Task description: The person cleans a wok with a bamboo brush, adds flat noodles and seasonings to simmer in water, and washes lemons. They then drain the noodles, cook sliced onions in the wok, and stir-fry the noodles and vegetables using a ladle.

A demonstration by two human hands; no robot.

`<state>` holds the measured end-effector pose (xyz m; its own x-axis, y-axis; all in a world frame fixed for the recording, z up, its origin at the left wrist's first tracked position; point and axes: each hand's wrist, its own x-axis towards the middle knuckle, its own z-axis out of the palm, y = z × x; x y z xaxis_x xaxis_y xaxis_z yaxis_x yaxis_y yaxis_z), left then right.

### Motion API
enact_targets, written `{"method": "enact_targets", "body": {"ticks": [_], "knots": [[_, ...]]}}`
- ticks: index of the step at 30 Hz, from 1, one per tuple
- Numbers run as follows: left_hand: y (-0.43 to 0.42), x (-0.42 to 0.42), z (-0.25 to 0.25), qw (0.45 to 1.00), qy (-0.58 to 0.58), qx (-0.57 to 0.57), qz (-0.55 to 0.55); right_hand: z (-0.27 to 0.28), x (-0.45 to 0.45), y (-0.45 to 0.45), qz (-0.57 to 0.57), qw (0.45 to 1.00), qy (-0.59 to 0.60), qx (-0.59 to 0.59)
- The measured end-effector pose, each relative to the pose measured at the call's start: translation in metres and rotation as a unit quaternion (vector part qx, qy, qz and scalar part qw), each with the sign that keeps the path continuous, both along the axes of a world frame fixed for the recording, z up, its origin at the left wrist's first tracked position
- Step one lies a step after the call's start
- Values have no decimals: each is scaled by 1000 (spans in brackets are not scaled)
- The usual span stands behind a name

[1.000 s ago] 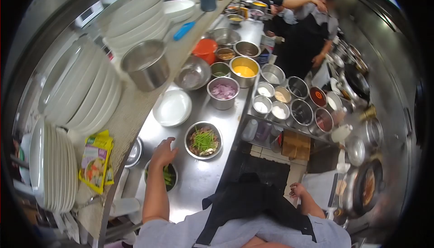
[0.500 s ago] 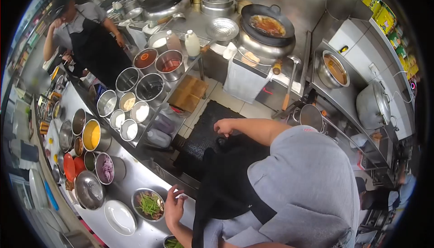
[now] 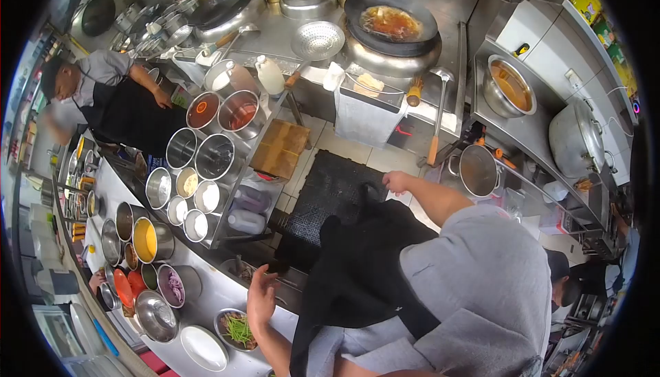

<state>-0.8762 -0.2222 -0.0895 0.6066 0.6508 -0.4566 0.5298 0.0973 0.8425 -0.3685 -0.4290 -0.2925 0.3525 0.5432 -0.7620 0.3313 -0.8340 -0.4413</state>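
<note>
My left hand (image 3: 261, 298) is raised at the edge of the steel counter (image 3: 265, 360), fingers apart and nothing in it. Close beside it on the counter stands a steel bowl of cut green vegetables and reddish pieces (image 3: 238, 330). An oval white plate (image 3: 204, 347) lies left of that bowl. Over the floor, out in front of my body, is my right hand (image 3: 397, 182), its fingers curled in with nothing visible in them. Beyond it, a wok (image 3: 392, 23) with reddish-brown liquid and pale pieces sits on the stove.
Steel pots of sauces and powders (image 3: 240, 112) crowd a trolley ahead left. Ingredient bowls (image 3: 158, 315) line the counter. A ladle (image 3: 440, 116) leans at the stove front. A black mat (image 3: 330, 195) covers the floor. A co-worker (image 3: 103, 95) stands far left, another person (image 3: 570, 277) right.
My view has shifted and my body has turned slightly. My right hand has moved right, away from my apron. The co-worker at the left has lowered the arm once raised to the head.
</note>
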Motion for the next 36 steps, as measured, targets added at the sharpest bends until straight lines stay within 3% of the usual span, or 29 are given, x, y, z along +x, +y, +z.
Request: {"method": "enact_targets", "body": {"ticks": [1, 3, 6, 9, 11, 15, 17, 19, 21, 24, 26, 29, 31, 33, 36], "knots": [[0, 16, 0, 1000, -12, -12, -16, 13, 7, -4, 0, 1000, 7, 2], [-1, 55, 9, 999, 30, 8, -41, 34, 25, -14, -172, 979, -16, 107], [5, 107, -13, 987, 77, 11, -138, 49, 63, -39, -251, 955, -68, 141], [9, 168, -21, 983, 89, -9, -160, 10, 112, -87, -233, 933, -163, 220], [13, 213, -18, 978, 79, 11, -190, 2, 132, -112, -255, 875, -325, 253], [34, 309, -26, 954, 103, 36, -278, -4, 164, -137, -357, 874, -278, 177], [46, 352, -23, 950, 99, 26, -295, 6, 168, -131, -456, 871, -127, 134], [58, 408, -2, 915, 141, 107, -362, 1, 168, -129, -454, 871, -110, 155], [74, 437, -6, 934, 110, 108, -324, -10, 167, -132, -483, 858, -19, 173], [101, 456, -23, 930, 96, 167, -314, 20, 167, -138, -470, 865, 52, 167], [107, 453, -28, 947, 69, 137, -281, 18, 175, -148, -415, 880, 203, 107], [107, 434, -4, 961, 77, 144, -225, 41, 192, -147, -240, 930, 280, 4], [120, 401, -19, 968, 134, 146, -152, 59, 197, -130, -164, 947, 274, 32], [135, 344, -66, 973, 109, 200, -46, 42, 205, -129, -111, 949, 286, 77], [125, 241, -103, 922, 179, 294, 179, 26, 222, -110, -103, 957, 269, 39]]}}
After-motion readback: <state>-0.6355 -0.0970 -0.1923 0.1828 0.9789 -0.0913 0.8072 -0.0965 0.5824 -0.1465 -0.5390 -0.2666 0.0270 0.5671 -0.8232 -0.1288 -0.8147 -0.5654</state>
